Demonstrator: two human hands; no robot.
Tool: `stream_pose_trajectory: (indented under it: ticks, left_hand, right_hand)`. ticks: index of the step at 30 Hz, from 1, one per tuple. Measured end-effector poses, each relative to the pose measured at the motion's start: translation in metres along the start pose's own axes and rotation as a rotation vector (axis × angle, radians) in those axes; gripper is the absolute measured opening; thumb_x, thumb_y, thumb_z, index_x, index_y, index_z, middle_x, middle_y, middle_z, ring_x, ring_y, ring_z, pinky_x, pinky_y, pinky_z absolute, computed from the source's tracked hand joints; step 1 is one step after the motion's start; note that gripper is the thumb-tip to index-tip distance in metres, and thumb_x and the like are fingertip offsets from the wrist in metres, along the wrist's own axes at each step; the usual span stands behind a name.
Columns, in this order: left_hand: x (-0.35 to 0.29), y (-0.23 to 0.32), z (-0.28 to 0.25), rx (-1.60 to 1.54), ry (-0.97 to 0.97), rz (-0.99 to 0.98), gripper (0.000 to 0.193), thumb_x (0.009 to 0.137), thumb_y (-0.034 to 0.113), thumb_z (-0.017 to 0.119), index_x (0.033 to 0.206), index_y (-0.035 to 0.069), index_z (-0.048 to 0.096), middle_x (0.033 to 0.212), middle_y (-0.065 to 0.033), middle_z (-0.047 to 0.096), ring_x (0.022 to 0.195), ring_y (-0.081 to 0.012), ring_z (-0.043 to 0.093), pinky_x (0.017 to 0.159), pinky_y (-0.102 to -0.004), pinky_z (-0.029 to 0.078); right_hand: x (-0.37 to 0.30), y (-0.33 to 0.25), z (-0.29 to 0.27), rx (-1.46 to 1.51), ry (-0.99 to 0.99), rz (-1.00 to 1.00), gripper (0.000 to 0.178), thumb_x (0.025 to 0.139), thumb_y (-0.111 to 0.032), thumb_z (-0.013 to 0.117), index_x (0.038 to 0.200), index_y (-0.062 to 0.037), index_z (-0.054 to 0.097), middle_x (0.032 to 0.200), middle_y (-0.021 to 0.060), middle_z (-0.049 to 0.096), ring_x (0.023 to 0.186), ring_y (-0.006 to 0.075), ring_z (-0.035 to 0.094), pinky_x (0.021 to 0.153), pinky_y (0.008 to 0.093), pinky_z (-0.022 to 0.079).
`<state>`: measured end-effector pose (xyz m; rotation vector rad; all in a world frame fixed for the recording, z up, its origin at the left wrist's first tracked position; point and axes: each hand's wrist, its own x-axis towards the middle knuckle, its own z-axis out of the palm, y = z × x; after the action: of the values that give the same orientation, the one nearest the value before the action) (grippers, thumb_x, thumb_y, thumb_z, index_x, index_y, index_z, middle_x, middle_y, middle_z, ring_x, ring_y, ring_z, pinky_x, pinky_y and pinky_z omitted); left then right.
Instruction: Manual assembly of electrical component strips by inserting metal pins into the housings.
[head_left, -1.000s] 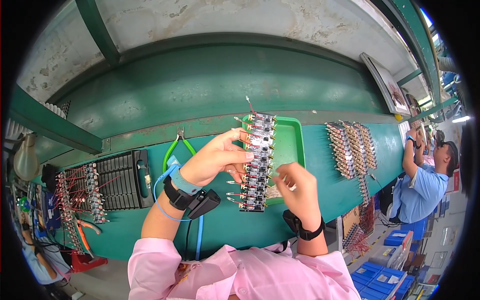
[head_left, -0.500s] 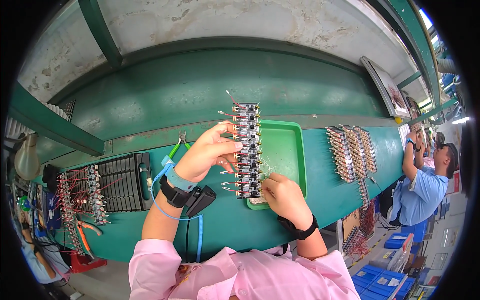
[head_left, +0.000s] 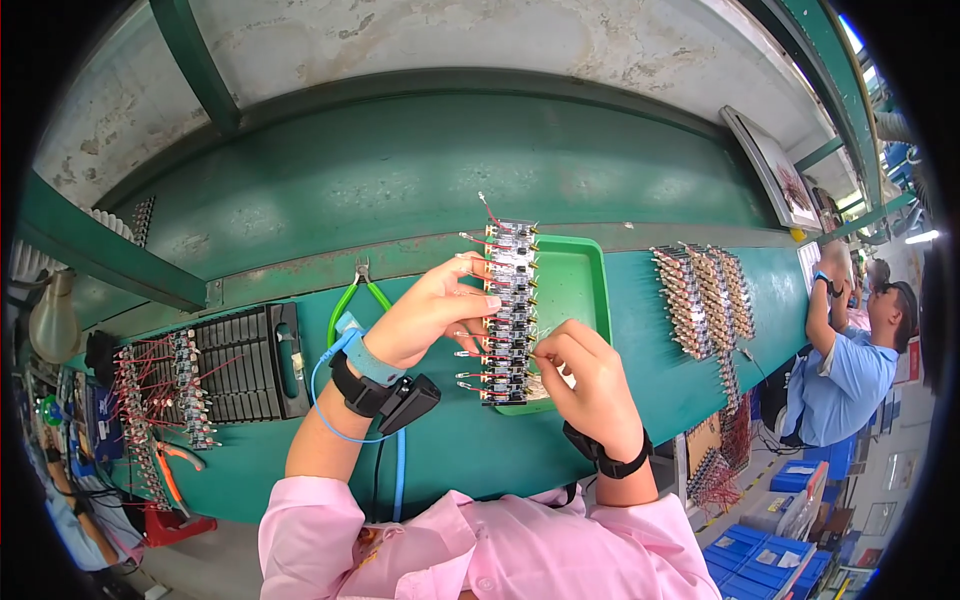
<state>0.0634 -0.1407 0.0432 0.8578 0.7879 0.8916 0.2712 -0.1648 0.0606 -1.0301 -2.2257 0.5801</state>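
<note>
Black is the strip of parts (head_left: 513, 322) I see over the green tray (head_left: 576, 290), clamped in the left hand (head_left: 432, 308). The right hand (head_left: 588, 372), fingertips together at its edge, seems fitting something tiny; next move asks steady holding.

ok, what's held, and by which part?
Left hand: the strip, by its left edge, near mid-length. Right hand: pinched close to the strip's lower right edge; can't tell if it holds anything.
</note>
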Motion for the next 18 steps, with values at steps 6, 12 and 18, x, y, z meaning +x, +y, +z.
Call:
stream_pose_trajectory:
  ticks: [6, 12, 18]
  left_hand:
    - [0.0, -0.001, -0.001, 0.003, 0.003, 0.002, 0.031, 0.081, 0.012, 0.057, 0.107, 0.005, 0.042, 0.081, -0.007, 0.06, 0.065, -0.0128, 0.061, 0.049, -0.0223, 0.049]
    - [-0.002, 0.002, 0.0, -0.011, 0.004, 0.008, 0.031, 0.081, 0.012, 0.057, 0.107, 0.005, 0.042, 0.08, -0.0064, 0.06, 0.065, -0.0128, 0.061, 0.05, -0.0221, 0.049]
    - [-0.002, 0.002, 0.0, -0.007, 0.013, 0.002, 0.032, 0.08, 0.017, 0.06, 0.107, 0.007, 0.043, 0.08, -0.0059, 0.06, 0.064, -0.012, 0.06, 0.053, -0.0239, 0.051]
  right_hand:
    - [0.0, -0.01, -0.001, 0.151, 0.068, 0.079, 0.013, 0.067, 0.01, 0.06, 0.073, 0.0015, 0.054, 0.069, 0.0061, 0.05, 0.056, 0.0131, 0.05, 0.049, 0.0225, 0.04]
    - [-0.002, -0.01, -0.004, 0.12, 0.154, 0.048, 0.013, 0.066, 0.011, 0.059, 0.073, 0.0009, 0.054, 0.068, 0.0052, 0.05, 0.055, 0.0116, 0.049, 0.049, 0.0225, 0.039]
    - [-0.003, -0.013, -0.006, 0.064, 0.112, -0.032, 0.014, 0.065, 0.011, 0.058, 0.073, 0.0002, 0.054, 0.067, 0.0052, 0.05, 0.054, 0.0126, 0.049, 0.048, 0.0226, 0.039]
